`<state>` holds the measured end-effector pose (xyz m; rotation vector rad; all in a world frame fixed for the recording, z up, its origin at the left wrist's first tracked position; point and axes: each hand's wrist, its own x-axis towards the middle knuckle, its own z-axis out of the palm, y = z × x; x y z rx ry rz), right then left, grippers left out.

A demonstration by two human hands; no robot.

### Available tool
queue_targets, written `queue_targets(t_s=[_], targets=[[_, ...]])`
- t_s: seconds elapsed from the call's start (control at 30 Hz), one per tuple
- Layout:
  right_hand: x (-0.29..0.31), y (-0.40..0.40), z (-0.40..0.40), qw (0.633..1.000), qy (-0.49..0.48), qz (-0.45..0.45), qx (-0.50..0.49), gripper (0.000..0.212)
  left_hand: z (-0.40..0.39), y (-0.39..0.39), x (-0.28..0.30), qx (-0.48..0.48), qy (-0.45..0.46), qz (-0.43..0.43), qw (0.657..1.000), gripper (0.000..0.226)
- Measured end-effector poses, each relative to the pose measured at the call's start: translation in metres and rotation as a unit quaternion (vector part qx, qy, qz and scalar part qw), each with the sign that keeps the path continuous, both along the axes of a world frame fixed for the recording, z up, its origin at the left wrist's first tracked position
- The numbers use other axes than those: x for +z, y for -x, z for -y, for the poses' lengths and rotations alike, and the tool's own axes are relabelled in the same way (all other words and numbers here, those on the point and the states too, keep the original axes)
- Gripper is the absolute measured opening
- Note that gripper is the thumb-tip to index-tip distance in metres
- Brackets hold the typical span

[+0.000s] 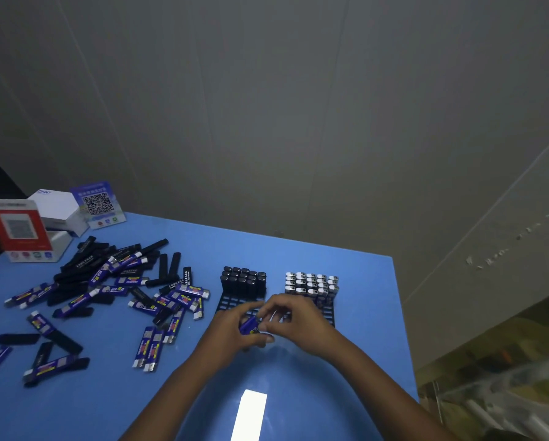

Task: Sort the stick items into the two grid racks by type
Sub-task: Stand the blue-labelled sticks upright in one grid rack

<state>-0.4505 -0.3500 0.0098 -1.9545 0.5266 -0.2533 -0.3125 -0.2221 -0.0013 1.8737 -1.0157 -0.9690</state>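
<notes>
Both hands meet just in front of the two racks, over the blue table (298, 393). The left hand (231, 329) curls its fingers round a blue stick (250, 326); the right hand (293, 316) pinches at the same stick from the other side. Whether more than one stick is in the clutch cannot be told.

The left rack (235, 305) carries black sticks (243, 280) upright in its far rows. The right rack (328, 310) carries silver-capped blue sticks (312, 284) likewise. The near rows of both appear unfilled, though the hands hide much of them.

Procedure for the step in hand, as judged from here:

1. Pass the blue stick wholly to the right hand and take the left away before moving.
2. Turn the stick upright, silver cap upward, to match those already racked.
3. Carry it to the right rack only; the left is for black.
4. Fill the nearest free cell behind the standing rows, so that no gaps remain.
5. Lower it straight; a tilted entry is likely to catch the grid wall or knock a neighbour.

The unsorted pile (114, 281) lies well to the left.
</notes>
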Motion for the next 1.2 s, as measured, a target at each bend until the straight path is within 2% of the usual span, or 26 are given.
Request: queue_targets(t_s=[0.33, 0.47, 0.67, 0.93, 1.03, 1.2], targets=[[0.008, -0.04, -0.031, 0.999, -0.027, 0.005, -0.036, 0.021, -0.017, -0.05, -0.008, -0.052, 0.003, 0.008, 0.999, 0.065], [0.009, -0.049, -0.035, 0.998, -0.052, 0.007, -0.041, 0.016, -0.02, -0.065, -0.004, -0.075, 0.016, -0.001, 0.997, 0.062], [0.011, -0.045, -0.029, 0.996, -0.046, -0.007, -0.08, 0.009, -0.023, -0.086, -0.003, -0.096, 0.001, -0.008, 0.995, 0.072], [0.011, -0.003, -0.017, 0.954, -0.198, 0.024, -0.225, 0.006, -0.015, -0.087, -0.001, -0.115, -0.014, 0.002, 0.993, 0.072], [0.015, 0.011, -0.014, 0.942, -0.239, 0.046, -0.231, 0.018, -0.007, -0.075, 0.003, -0.118, -0.005, 0.004, 0.993, 0.074], [0.015, 0.031, -0.001, 0.956, -0.218, 0.047, -0.189, 0.06, 0.007, -0.048, 0.009, -0.113, 0.0, 0.005, 0.994, 0.071]])
